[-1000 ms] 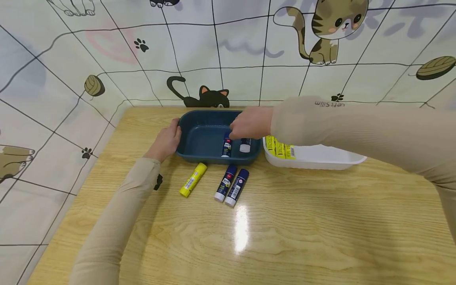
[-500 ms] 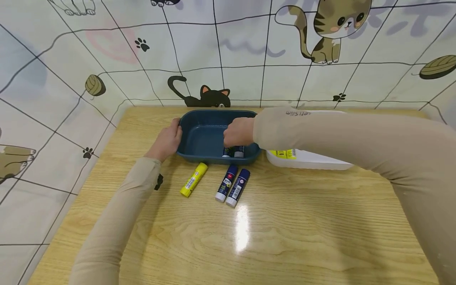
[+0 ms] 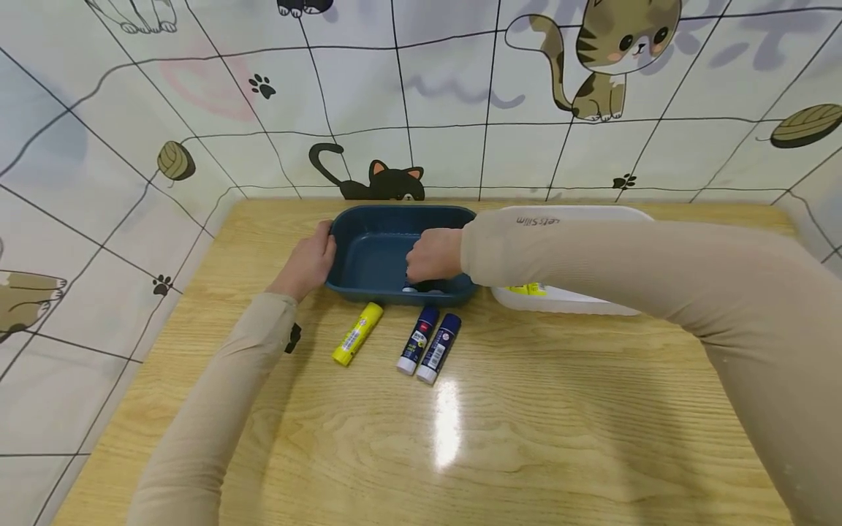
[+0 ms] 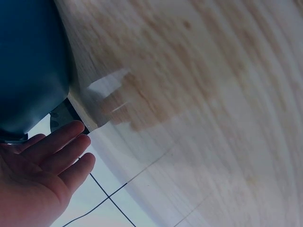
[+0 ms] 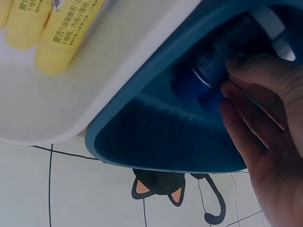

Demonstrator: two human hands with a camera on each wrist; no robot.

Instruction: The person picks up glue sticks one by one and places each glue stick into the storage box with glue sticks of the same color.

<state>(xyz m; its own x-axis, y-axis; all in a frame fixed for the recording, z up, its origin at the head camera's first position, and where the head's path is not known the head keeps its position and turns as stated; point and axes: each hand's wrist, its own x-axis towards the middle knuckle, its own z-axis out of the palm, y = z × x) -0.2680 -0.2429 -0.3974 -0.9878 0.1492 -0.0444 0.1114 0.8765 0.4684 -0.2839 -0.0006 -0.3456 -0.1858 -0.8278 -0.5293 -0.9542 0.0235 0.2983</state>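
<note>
At the left end of a dark blue tray (image 3: 368, 296), my left hand (image 3: 305, 259) rests against the rim. Its fingers (image 4: 64, 151) extend beside the tray's outer wall in the left wrist view. My right hand (image 3: 434, 256) reaches down inside the tray's right part. Its thumb and fingers pinch a dark blue glue stick (image 5: 208, 66), which lies beside another glue stick with a blue cap (image 5: 210, 100). In the head view the hand hides most of both. In front of the tray, a yellow glue stick (image 3: 357, 334) and two navy glue sticks (image 3: 417, 341) lie on the table.
A white tray (image 3: 566, 301) stands right beside the blue one, with several yellow glue sticks (image 5: 71, 35) in it. My right forearm (image 3: 625, 256) crosses over it. A cat-patterned wall covering (image 3: 447, 161) rises behind the wooden table (image 3: 559, 409).
My right hand has moved slightly left and lower into the blue tray, covering the glue sticks that showed there earlier. The left hand has stayed at the tray's end.
</note>
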